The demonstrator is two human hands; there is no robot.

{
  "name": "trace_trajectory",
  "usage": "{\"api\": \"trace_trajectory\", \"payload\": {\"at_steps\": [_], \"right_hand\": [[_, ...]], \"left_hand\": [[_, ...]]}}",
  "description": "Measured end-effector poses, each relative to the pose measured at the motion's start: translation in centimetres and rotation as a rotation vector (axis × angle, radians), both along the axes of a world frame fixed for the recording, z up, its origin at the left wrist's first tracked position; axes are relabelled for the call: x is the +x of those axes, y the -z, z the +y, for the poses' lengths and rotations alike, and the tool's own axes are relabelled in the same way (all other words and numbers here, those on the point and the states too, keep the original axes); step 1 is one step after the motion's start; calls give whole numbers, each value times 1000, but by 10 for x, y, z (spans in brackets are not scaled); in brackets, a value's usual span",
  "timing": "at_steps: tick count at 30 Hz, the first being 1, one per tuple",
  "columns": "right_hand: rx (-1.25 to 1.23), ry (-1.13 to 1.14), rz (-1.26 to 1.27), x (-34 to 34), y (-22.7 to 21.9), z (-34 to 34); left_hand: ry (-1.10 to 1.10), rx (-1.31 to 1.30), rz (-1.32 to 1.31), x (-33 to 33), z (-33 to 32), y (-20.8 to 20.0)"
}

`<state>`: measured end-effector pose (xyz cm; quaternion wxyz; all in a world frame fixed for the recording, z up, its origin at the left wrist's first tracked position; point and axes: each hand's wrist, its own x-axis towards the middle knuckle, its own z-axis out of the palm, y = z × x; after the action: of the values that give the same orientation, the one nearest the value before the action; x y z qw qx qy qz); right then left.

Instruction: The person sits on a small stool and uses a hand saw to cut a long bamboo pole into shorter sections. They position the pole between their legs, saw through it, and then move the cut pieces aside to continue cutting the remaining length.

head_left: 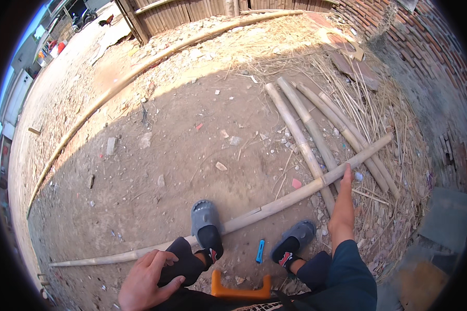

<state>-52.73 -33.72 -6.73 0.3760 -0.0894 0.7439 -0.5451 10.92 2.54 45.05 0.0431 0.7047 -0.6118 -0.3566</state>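
A long, pale bamboo pole (290, 199) lies slantwise across the ground in front of me, its thick end at the right. My right hand (341, 207) reaches down to that end, fingers stretched out, with the fingertips at the pole's near side; whether they touch it I cannot tell. My left hand (153, 277) rests at my left knee, thumb apart from the fingers, holding nothing. Beneath the thick end lie several cut bamboo lengths (297, 133). A blue utility knife (260, 251) is on the dirt between my sandalled feet, and my left foot is against the pole.
Near my lap is an orange U-shaped thing (241, 293). Another long bamboo pole (124, 80) curves across the far ground toward a bamboo fence (192, 11). Straw (366, 106) and stones litter the right side, beside a brick wall (430, 41). A chicken (107, 21) stands far left.
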Motion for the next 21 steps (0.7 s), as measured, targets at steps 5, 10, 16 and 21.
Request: {"api": "trace_trajectory", "payload": {"at_steps": [5, 10, 16, 21], "right_hand": [[96, -40, -63, -64, 3, -25], [119, -168, -166, -95, 20, -39], [90, -124, -163, -89, 34, -51], [58, -120, -219, -116, 43, -69]], "left_hand": [[-30, 22, 38, 4, -9, 3], [-54, 5, 101, 8, -12, -3], [-161, 47, 84, 8, -14, -10], [-143, 35, -17, 13, -12, 8]]}}
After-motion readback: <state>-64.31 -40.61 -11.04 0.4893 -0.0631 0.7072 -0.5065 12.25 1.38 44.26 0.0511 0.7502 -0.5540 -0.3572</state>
